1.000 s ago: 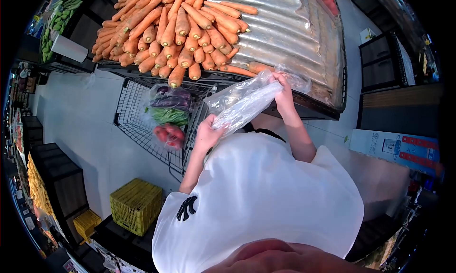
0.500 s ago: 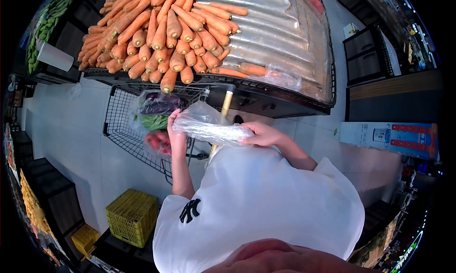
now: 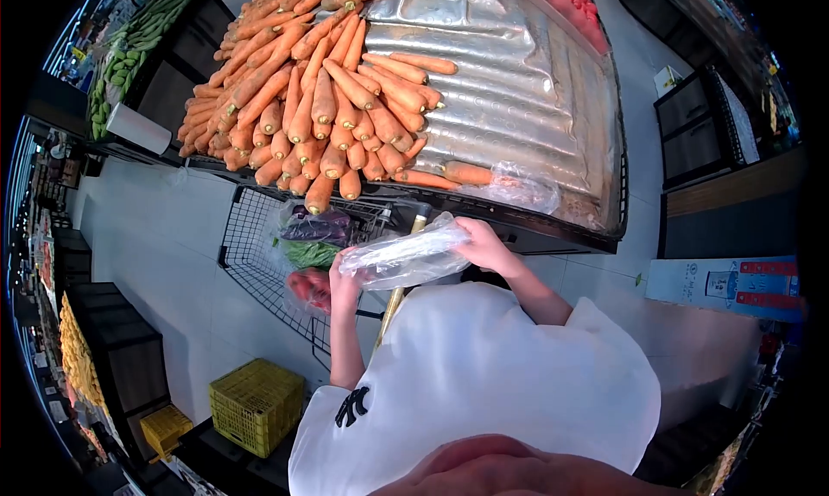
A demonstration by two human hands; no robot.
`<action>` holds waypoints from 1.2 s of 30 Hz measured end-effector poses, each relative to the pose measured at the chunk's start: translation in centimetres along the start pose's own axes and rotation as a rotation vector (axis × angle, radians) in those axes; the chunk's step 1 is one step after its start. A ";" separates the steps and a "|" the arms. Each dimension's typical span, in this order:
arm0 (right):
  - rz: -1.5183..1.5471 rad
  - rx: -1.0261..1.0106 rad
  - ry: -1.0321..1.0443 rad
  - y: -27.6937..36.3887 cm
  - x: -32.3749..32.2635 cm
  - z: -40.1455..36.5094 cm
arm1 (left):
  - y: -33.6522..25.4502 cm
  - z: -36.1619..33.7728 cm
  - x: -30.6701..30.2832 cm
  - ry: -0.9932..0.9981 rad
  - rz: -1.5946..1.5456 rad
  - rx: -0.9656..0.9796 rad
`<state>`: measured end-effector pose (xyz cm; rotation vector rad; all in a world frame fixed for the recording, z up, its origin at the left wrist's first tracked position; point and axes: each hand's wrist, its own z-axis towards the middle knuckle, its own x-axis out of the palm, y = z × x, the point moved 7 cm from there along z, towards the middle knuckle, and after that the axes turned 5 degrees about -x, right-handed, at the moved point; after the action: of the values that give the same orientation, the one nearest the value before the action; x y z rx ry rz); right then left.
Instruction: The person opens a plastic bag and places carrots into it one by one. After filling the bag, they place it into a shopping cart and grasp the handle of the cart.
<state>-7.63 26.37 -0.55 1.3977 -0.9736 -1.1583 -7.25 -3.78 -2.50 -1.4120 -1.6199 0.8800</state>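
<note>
A clear plastic bag (image 3: 401, 259) is stretched between my two hands, in front of my white shirt. My left hand (image 3: 345, 276) is closed on its left end, and my right hand (image 3: 482, 244) grips the right end. Just left of my left hand, a shopping cart (image 3: 250, 246) holds bagged purple eggplants (image 3: 315, 226), green vegetables (image 3: 311, 254) and a bag of red produce (image 3: 308, 290). Beyond the bag, a heap of carrots (image 3: 324, 107) covers the left part of the display stand.
The silver stand surface (image 3: 509, 82) has a plastic bag (image 3: 525, 189) near its front edge. A white roll (image 3: 138, 129) lies at the left. Yellow crates (image 3: 257, 407) stand lower left, a blue-white box (image 3: 717, 284) at right.
The view has shifted, so the stand and cart appear lower and further right. My right hand has risen relative to my left, tilting the stretched bag upward at its right end.
</note>
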 end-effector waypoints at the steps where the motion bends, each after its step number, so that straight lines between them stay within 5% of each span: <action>1: 0.009 0.001 -0.035 -0.1 -1.1 0.4 | 0.0 0.1 0.9 0.026 0.016 -0.006; 5: -0.360 -0.033 -0.200 2.1 -7.0 1.9 | -0.1 0.7 4.4 0.034 0.196 -0.071; 9: -0.360 -0.158 -0.301 1.2 -12.4 2.7 | -1.6 1.7 9.4 0.093 0.326 -0.039; 17: -0.490 -0.005 -0.200 -3.0 -20.2 1.9 | -3.5 5.1 18.5 0.253 0.364 -0.023; 25: -0.541 0.134 -0.172 -5.3 -25.0 2.1 | -5.2 6.7 25.2 0.334 0.338 -0.052; 28: -0.427 -0.139 -0.383 -2.7 -26.0 2.9 | -4.8 8.7 26.0 0.467 0.398 -0.028; 30: -0.433 -0.124 -0.457 -2.0 -26.0 2.9 | -5.3 10.0 26.7 0.548 0.390 0.030; 36: -0.426 -0.020 -0.346 -1.2 -24.0 5.0 | -8.0 14.9 26.5 0.369 0.505 0.158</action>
<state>-17.55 48.72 1.70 1.4584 -0.9175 -1.7664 -25.68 21.39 1.24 -1.7794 -0.9125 0.9313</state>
